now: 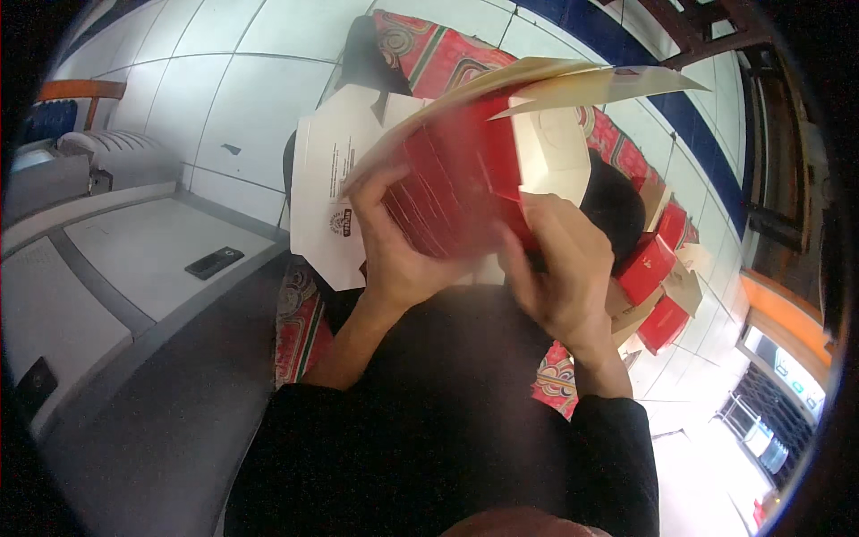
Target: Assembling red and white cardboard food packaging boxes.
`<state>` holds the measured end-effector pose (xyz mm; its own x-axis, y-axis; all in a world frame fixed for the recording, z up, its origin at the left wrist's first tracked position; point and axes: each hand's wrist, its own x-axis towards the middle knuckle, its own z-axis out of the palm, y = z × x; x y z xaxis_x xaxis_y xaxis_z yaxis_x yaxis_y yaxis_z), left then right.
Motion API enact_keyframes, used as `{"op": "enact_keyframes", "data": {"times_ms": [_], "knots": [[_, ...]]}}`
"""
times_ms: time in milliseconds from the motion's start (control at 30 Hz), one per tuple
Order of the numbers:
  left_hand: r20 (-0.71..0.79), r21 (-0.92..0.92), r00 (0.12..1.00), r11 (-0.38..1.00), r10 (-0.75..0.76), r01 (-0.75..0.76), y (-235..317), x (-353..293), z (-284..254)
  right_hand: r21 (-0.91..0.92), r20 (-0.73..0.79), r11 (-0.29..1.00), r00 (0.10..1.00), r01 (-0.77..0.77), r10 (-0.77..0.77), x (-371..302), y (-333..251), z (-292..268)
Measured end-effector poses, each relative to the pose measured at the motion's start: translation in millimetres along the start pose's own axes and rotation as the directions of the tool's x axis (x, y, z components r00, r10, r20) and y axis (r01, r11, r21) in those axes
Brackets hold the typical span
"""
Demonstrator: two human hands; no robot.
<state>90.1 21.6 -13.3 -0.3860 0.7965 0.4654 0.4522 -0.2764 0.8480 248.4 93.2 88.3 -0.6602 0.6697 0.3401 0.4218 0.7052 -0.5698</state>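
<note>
In front of my chest I hold a red cardboard box (447, 183), partly folded, with cream inner walls and loose flaps sticking up at its far side. My left hand (389, 242) is wrapped round its left side, thumb along the lower edge. With bent fingers, my right hand (565, 264) grips the right lower corner, beside the opening. The box's near part is smeared by motion. Under it on the left lies a flat white carton sheet (318, 179) with small dark print, across my lap.
Several red and brown cardboard boxes (646, 270) are heaped on the right. A patterned red cloth (434, 45) lies beneath me on white floor tiles (282, 40). To the left stands a grey-white chest (152, 246) with dark recessed handles.
</note>
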Motion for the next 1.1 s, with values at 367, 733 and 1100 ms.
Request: {"op": "enact_keyframes", "data": {"times_ms": [367,733,1100], "knots": [[-0.089,-0.002,0.996,1.0,0.0,0.0,-8.7,-20.1,15.5,0.122,0.024,0.954,0.961,-0.276,0.275,4.9,-2.3,3.4],[-0.035,0.122,0.999,0.993,-0.007,0.011,-4.2,-19.7,9.3,-0.182,0.129,0.967,0.971,-0.178,0.203,2.8,-8.1,6.8],[0.025,-0.072,0.995,0.992,-0.097,0.099,-22.0,-29.5,3.6,0.268,0.081,0.791,0.831,-0.55,0.551,13.3,45.9,-16.4]]}}
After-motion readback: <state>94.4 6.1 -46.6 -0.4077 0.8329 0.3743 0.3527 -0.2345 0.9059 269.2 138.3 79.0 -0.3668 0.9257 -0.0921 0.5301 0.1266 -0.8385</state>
